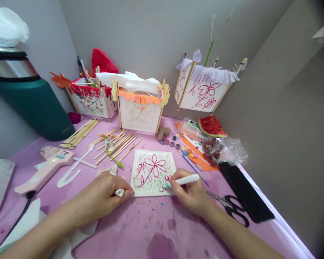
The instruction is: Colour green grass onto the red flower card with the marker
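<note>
A white square panel [148,189] lies flat on the table, drawn with dark pink flowers and many small green strokes. My right hand [190,192] is closed around a white marker [187,179], its green tip end at the panel's lower right, over a small pink flower. I cannot tell whether the tip touches the surface. At the panel's lower left corner, my left hand [108,192] is closed on a small white marker cap [119,192], with fingertips by the panel's edge. Black-handled scissors [230,207] lie right of my right hand.
Wooden sticks [128,145] and a pink glue gun [47,169] lie to the left, near a teal bottle [32,104]. Behind stand decorated lanterns [140,120], one hanging [202,91]. Paint pots [185,153], a thin blue brush [193,168] and a black case [245,192] are right.
</note>
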A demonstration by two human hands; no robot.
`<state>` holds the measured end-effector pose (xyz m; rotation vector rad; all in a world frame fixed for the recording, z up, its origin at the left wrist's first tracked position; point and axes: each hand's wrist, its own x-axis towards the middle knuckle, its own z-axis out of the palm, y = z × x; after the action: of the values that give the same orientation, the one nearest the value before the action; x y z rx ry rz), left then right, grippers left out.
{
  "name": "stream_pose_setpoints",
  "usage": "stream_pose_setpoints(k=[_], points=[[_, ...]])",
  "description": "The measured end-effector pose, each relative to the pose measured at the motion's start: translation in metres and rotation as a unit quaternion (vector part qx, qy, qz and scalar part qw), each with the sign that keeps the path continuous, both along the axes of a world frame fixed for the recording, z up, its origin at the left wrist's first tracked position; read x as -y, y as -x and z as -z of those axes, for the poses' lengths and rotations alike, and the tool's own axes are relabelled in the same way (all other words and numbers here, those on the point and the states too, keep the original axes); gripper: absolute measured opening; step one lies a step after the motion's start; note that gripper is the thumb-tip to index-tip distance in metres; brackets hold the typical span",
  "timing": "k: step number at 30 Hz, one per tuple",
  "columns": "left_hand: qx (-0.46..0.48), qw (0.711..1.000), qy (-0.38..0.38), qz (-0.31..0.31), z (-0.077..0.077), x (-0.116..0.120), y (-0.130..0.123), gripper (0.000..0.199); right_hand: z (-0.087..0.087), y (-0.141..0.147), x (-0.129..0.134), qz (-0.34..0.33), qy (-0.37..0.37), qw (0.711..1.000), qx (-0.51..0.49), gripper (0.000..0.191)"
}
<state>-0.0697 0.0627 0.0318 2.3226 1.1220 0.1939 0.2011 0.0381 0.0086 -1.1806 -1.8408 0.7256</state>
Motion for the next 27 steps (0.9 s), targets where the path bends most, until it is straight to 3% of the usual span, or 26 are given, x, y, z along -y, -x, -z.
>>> stream_pose_setpoints(k=[19,27], points=[[0.015,1.0,0.014,-0.004,-0.005,0.001,-0.001,0.037,-0.013,0.01,0.003,-0.077,-0.022,0.995,0.055,0.014],[0.041,0.999,0.017,-0.009,-0.002,0.002,0.0,0.035,-0.011,0.007,0.003,-0.057,-0.034,0.997,0.04,0.012]])
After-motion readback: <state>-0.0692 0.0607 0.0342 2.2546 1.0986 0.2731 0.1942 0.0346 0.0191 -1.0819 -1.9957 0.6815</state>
